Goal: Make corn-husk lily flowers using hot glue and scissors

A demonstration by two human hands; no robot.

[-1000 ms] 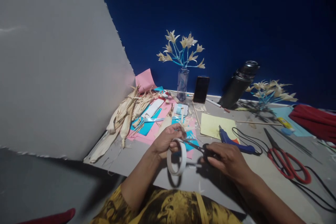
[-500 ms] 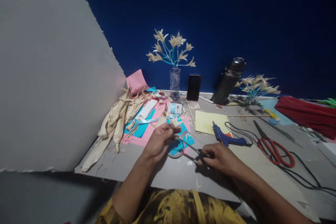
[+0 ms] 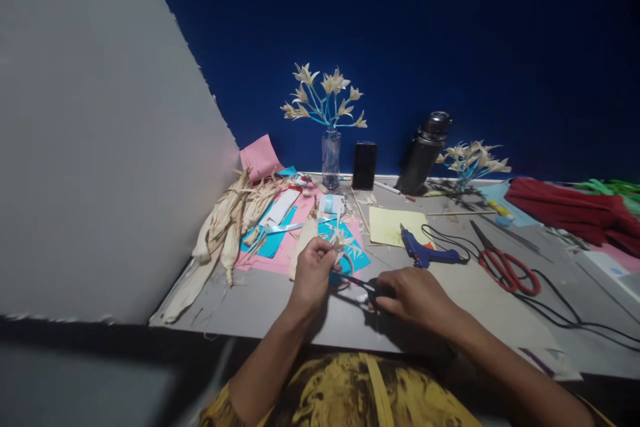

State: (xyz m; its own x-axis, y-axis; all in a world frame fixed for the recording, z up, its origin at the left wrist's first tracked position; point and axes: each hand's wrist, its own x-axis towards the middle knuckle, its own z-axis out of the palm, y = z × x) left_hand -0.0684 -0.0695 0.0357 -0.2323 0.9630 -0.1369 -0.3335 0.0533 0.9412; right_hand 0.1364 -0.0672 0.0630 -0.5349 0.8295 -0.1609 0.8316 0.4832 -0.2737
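Note:
My left hand is closed in a pinch on a small pale piece of corn husk. The fingers of my right hand are wrapped round the handles of dark scissors. Their blades point left, with the tips close to my left fingertips; I cannot tell whether they touch the husk. Behind and below the blades lies a ring-shaped roll, partly hidden. Blue paper with pale husk scraps is just beyond my hands.
Dried corn husks lie at the left. Behind stand a bottle of husk flowers, a phone and a dark flask. At the right are a blue glue gun, red-handled scissors and a red cloth.
My left hand has moved slightly right and turned, and the scissor tips now sit nearer its fingers. The right hand has shifted a little left. The whole view has also shifted slightly.

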